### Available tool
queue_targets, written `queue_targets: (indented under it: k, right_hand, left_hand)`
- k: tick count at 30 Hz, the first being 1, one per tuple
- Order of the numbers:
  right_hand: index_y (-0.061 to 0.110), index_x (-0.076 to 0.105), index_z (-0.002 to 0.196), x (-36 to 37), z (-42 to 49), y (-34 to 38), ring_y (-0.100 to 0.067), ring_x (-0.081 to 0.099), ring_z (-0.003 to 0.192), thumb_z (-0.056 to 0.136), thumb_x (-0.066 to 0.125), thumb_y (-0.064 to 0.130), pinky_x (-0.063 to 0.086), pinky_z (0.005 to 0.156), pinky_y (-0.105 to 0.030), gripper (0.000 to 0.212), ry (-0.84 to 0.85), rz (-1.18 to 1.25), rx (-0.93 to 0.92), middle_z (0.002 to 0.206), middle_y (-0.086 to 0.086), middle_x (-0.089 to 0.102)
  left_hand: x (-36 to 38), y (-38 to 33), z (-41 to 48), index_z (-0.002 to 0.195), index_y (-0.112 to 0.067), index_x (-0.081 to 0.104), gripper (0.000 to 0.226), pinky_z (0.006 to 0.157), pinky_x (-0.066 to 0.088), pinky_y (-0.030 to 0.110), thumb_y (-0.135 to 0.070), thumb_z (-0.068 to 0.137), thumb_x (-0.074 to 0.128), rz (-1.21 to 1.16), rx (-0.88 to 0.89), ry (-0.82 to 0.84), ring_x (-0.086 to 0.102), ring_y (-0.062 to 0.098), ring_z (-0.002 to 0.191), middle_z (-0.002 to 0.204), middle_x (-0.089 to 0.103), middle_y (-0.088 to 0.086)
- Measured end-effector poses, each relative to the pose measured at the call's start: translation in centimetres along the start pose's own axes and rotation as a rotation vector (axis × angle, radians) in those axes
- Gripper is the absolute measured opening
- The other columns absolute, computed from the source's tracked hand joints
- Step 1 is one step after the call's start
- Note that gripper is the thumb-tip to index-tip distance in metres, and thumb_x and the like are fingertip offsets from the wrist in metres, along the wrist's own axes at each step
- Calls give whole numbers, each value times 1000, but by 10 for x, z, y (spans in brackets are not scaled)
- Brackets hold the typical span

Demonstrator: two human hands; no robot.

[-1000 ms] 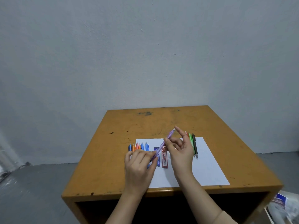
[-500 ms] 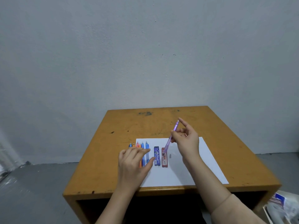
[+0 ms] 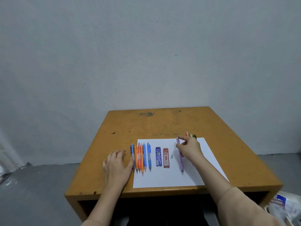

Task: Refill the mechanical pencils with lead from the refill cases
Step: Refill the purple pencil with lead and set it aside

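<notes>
My right hand (image 3: 189, 148) lies over the upper barrel of the purple mechanical pencil (image 3: 180, 160), thumb and forefinger lightly pinched on it. The pencil lies flat on the white paper (image 3: 162, 178), tip toward me. My left hand (image 3: 116, 163) rests flat, fingers straight and holding nothing. Its thumb is just against the nearest of the blue and orange pencils (image 3: 141, 156), which run lengthwise away from me to the right of those fingers. The blue refill case (image 3: 158, 156) and red refill case (image 3: 166, 158) lie parallel between my hands. I judge the left hand nearer for the next pencil.
</notes>
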State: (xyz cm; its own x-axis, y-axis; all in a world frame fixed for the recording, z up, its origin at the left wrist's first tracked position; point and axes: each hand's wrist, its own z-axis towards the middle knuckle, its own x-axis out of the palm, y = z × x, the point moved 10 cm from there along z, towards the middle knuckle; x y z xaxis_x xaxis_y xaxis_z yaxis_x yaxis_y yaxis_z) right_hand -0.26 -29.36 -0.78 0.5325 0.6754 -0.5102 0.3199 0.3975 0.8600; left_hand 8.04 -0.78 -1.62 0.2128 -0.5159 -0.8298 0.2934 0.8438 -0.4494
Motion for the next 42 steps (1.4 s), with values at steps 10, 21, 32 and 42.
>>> queue_targets:
  k: [10, 21, 32, 42]
  right_hand:
    - [18, 63, 123, 15, 4, -13, -18, 66, 83, 89, 62, 20, 55, 85, -37, 34, 57, -90, 74, 77, 5, 63]
    - [11, 62, 123, 19, 6, -23, -16, 66, 73, 92, 61, 14, 56, 73, -29, 32, 40, -141, 89, 98, -7, 69]
    - [13, 60, 126, 14, 1, -19, -15, 64, 68, 93, 57, 19, 53, 65, -23, 33, 57, -137, 47, 85, -3, 64]
    - [15, 68, 114, 6, -1, 26, -17, 51, 69, 90, 60, 16, 40, 61, -24, 25, 94, -158, -139, 80, 2, 58]
  left_hand:
    - [13, 10, 1, 144, -23, 36, 60, 114, 19, 40, -54, 94, 40, 79, -86, 107, 25, 16, 140, 150, 35, -3]
    - [18, 8, -3, 144, -23, 36, 57, 114, 18, 40, -53, 95, 35, 144, -59, 180, 24, 16, 140, 152, 32, -2]
    - [20, 8, -3, 143, -23, 38, 56, 114, 19, 41, -53, 96, 35, 159, -57, 191, 24, 17, 140, 151, 33, -2]
    - [19, 7, -4, 143, -24, 37, 55, 114, 18, 40, -52, 96, 35, 157, -57, 198, 24, 16, 140, 151, 33, -3]
